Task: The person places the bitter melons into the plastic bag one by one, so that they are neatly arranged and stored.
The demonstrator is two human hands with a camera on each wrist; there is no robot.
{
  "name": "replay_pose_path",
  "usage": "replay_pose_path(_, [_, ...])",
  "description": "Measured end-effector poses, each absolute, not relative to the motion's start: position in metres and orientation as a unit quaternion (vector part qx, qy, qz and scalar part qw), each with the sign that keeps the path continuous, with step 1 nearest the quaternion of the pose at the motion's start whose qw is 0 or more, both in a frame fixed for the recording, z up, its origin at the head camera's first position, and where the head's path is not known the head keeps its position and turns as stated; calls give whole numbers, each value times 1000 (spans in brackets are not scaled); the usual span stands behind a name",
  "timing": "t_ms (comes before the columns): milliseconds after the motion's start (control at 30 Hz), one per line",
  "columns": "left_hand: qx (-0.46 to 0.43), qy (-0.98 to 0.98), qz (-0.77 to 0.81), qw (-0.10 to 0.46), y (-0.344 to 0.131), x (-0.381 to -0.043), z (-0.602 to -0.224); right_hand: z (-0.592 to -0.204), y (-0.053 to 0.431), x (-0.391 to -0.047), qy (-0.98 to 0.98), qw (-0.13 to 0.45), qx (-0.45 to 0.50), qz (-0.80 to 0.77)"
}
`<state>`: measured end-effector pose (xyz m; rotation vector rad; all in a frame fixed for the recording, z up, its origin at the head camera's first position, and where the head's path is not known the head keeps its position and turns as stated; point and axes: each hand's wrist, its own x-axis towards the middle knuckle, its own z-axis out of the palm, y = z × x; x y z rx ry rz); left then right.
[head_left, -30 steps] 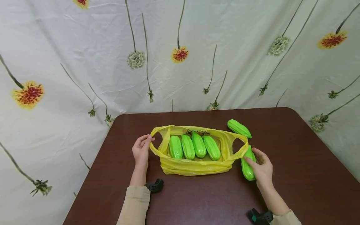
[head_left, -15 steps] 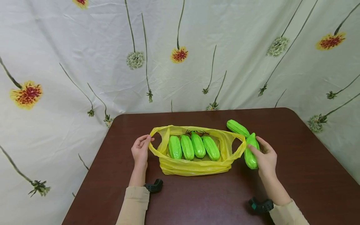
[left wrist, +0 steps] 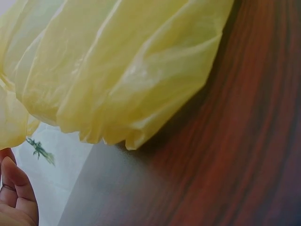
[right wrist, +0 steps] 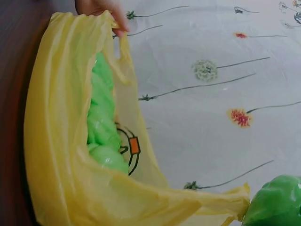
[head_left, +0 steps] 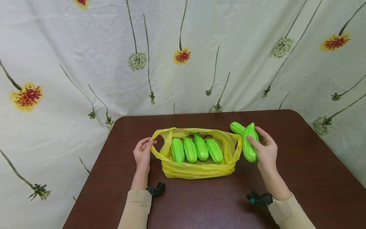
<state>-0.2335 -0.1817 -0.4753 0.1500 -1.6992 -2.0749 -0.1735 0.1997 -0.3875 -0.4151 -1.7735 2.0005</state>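
A yellow plastic bag (head_left: 197,171) lies with its mouth spread, several bright green, ridged, gourd-shaped vegetables (head_left: 200,148) side by side inside. My left hand (head_left: 142,156) pinches the bag's left handle; its curled fingers (left wrist: 23,190) also show in the left wrist view's corner. My right hand (head_left: 267,154) grips another green gourd-shaped vegetable (head_left: 250,148) between thumb and fingers, pointed end up, right against the bag's right handle (head_left: 239,151). Behind it one more green vegetable (head_left: 236,127) is partly hidden. In the right wrist view the held one fills only the lower right corner.
Everything is on a dark brown table (head_left: 200,203) with rounded far corners. A pale curtain (head_left: 114,47) printed with flowers hangs behind it. Dark wrist devices (head_left: 260,198) are worn on both wrists.
My right hand has moved away from me, then slightly left, carrying the vegetable. The bag's right handle has shifted left and its loop has narrowed. My left hand keeps its place.
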Motion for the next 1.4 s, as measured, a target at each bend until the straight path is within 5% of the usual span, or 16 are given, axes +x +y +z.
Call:
replay_pose_path(667, [57,-618,-753,217,-182,-235,-476,-366,131,-184,-601,186,-61,775])
replay_pose_path(1400, [37,-620,-753,218,-176,-222,-456,-399,70,-199,-579,124,-40,805])
